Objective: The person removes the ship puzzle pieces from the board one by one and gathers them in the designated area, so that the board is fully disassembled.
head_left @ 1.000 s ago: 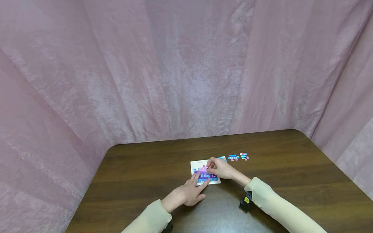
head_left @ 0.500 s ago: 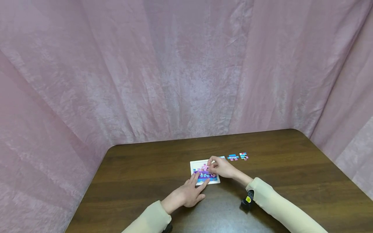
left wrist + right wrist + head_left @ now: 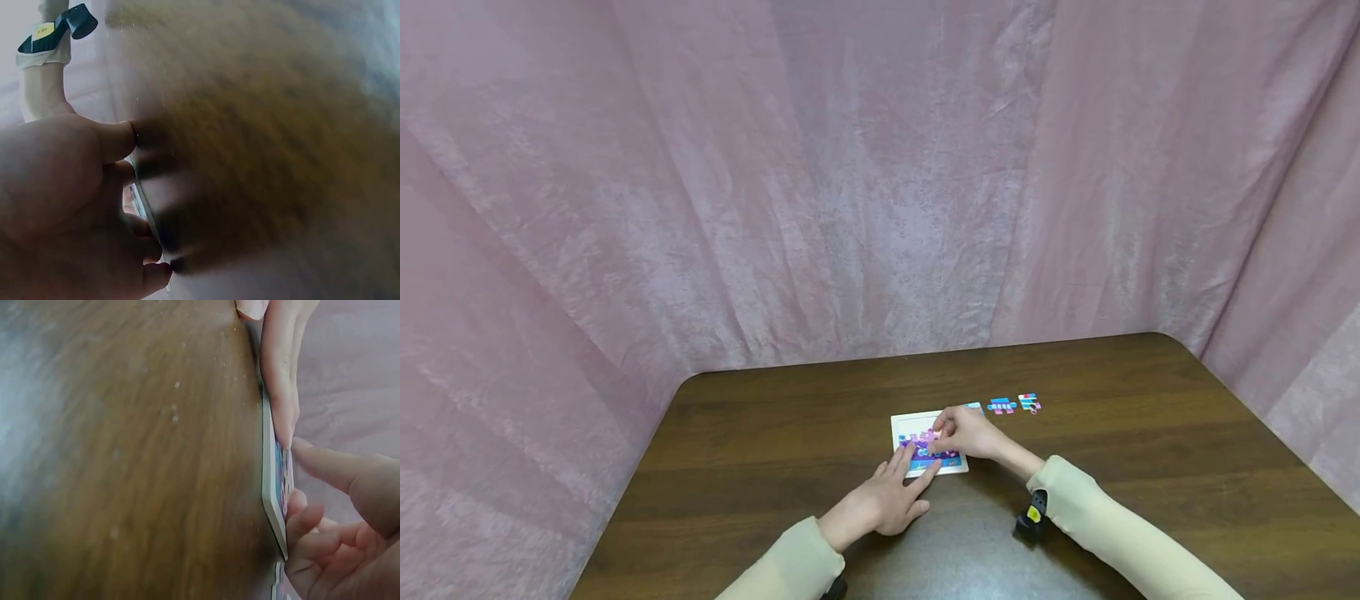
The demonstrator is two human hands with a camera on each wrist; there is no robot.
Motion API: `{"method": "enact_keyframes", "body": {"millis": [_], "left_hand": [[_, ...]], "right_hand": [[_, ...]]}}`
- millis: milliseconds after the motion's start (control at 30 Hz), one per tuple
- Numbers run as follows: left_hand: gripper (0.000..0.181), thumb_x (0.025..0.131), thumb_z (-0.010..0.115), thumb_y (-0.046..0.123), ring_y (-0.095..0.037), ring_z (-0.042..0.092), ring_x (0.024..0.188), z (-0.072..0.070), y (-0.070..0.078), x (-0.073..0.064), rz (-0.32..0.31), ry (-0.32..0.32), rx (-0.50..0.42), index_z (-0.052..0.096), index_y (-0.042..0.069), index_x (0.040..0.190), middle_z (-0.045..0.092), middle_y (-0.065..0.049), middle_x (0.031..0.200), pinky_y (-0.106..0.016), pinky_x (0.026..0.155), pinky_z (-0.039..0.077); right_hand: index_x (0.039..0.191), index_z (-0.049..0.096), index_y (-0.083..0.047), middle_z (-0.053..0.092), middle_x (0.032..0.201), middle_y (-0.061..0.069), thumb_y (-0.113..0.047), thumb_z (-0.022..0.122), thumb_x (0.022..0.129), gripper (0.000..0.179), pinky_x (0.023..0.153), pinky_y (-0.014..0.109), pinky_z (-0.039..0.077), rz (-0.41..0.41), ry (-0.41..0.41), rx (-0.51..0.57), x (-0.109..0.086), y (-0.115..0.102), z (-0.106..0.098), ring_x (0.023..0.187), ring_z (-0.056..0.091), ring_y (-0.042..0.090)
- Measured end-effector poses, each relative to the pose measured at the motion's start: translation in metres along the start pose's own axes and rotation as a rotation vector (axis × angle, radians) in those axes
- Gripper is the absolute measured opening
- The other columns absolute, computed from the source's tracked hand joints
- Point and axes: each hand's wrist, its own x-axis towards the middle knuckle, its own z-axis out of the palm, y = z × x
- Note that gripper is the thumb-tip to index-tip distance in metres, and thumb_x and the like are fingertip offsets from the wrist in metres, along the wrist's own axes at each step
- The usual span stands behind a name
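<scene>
A small white-framed jigsaw puzzle [image 3: 904, 421] lies on the table, its lower part filled with purple, blue and pink picture, its upper part white. My left hand [image 3: 891, 496] rests on its lower left with fingers spread and straight, thumb on the table. Over the right side, my right hand [image 3: 967, 433] pinches a pink puzzle piece [image 3: 936, 435] between thumb and forefinger, low against the picture; the fingers hide much of it. In the right wrist view the puzzle's edge [image 3: 269, 469] stands out, with right thumb and curled fingers right at its surface.
Two loose puzzle pieces, one blue and pink [image 3: 1002, 406] and one with red and white [image 3: 1029, 403], lie right of the frame. Another loose piece [image 3: 975, 407] is partly behind the right hand. A pink curtain [image 3: 880, 208] hangs behind the brown table [image 3: 760, 450].
The right thumb has shifted slightly down and left over the puzzle, the pink piece staying at the fingertips. The left hand has stayed in place.
</scene>
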Motion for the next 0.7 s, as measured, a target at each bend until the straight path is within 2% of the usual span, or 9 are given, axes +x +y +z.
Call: {"method": "enact_keyframes", "body": {"millis": [167, 367, 700], "left_hand": [[0.057, 0.102, 0.039, 0.044, -0.029, 0.016, 0.15, -0.001, 0.0, 0.0, 0.0, 0.003, 0.008, 0.02, 0.033, 0.154, 0.014, -0.016, 0.161, -0.041, 0.118, 0.029], [0.057, 0.102, 0.039, 0.043, -0.029, 0.015, 0.15, -0.001, 0.0, 0.0, -0.001, 0.004, 0.009, 0.019, 0.033, 0.154, 0.012, -0.016, 0.162, -0.04, 0.118, 0.028], [0.057, 0.103, 0.037, 0.044, -0.027, 0.013, 0.151, -0.002, 0.001, 0.0, -0.014, -0.015, -0.015, 0.017, 0.035, 0.155, 0.008, -0.014, 0.163, -0.043, 0.118, 0.027]], "right_hand": [[0.089, 0.065, -0.002, 0.061, 0.073, 0.0, -0.016, 0.084, 0.072, 0.029, 0.057, 0.019, 0.043, 0.027, -0.002, -0.054, 0.001, -0.002, 0.002, 0.066, 0.052, 0.007], [0.088, 0.063, -0.004, 0.065, 0.077, 0.002, -0.014, 0.083, 0.073, 0.026, 0.061, 0.019, 0.047, -0.027, 0.007, -0.091, -0.001, -0.003, -0.001, 0.07, 0.057, 0.008], [0.094, 0.065, -0.001, 0.066, 0.079, 0.003, -0.016, 0.078, 0.079, 0.025, 0.062, 0.019, 0.05, -0.08, -0.017, -0.018, -0.013, 0.01, -0.022, 0.067, 0.06, 0.005]]}}
